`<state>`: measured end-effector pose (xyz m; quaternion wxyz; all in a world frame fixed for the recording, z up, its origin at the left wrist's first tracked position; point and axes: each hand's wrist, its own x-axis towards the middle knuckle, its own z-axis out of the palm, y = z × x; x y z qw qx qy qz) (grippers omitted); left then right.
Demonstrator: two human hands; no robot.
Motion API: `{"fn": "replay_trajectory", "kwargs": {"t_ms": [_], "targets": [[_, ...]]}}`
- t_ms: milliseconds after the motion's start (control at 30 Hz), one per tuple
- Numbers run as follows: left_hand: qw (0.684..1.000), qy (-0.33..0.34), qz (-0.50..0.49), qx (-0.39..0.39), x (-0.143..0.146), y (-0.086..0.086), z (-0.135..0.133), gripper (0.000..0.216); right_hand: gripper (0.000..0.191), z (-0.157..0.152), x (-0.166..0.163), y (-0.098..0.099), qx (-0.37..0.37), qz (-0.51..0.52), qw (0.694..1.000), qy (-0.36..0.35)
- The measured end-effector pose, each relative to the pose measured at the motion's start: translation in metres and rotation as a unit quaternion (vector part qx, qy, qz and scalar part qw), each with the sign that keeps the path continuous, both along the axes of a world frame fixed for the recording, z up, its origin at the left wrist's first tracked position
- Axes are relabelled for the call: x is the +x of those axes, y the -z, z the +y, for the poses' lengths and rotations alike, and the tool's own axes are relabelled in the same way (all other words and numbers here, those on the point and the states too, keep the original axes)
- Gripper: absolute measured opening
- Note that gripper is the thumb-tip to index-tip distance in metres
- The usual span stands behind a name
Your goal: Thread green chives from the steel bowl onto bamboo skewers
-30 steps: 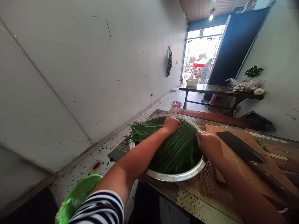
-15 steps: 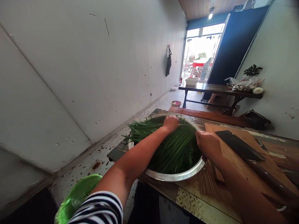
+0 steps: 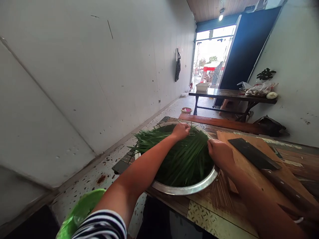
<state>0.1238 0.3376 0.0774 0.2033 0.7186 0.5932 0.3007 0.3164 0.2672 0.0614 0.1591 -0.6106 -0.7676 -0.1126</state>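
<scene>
A wide metal bowl (image 3: pixel 185 189) sits at the near left edge of a wooden table and is heaped with long green chives (image 3: pixel 181 159). My left hand (image 3: pixel 181 130) reaches over the pile to its far side, fingers curled down into the leaves. My right hand (image 3: pixel 219 153) rests at the bowl's right rim, fingers closed on the chive ends. A striped sleeve covers my left upper arm.
A wooden cutting board (image 3: pixel 259 169) with a dark cleaver (image 3: pixel 254 153) lies right of the bowl. Thin sticks (image 3: pixel 220 196) lie by the bowl. A green plastic bag (image 3: pixel 79 212) sits low left. A bench (image 3: pixel 224 122) and a far table (image 3: pixel 231 94) stand near the open doorway.
Both hands stay on the chives; the left hand's fingers have shifted a little on the far side of the pile. The view has drifted slightly.
</scene>
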Motion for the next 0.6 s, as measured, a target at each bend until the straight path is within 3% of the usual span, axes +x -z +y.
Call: {"fn": "replay_trajectory", "kwargs": {"t_ms": [600], "targets": [[0.996,0.011,0.061,0.063,0.0046,0.0035,-0.0019,0.026,0.032,0.0005,-0.0002,0.0,-0.002,0.008,1.0,0.001]]}}
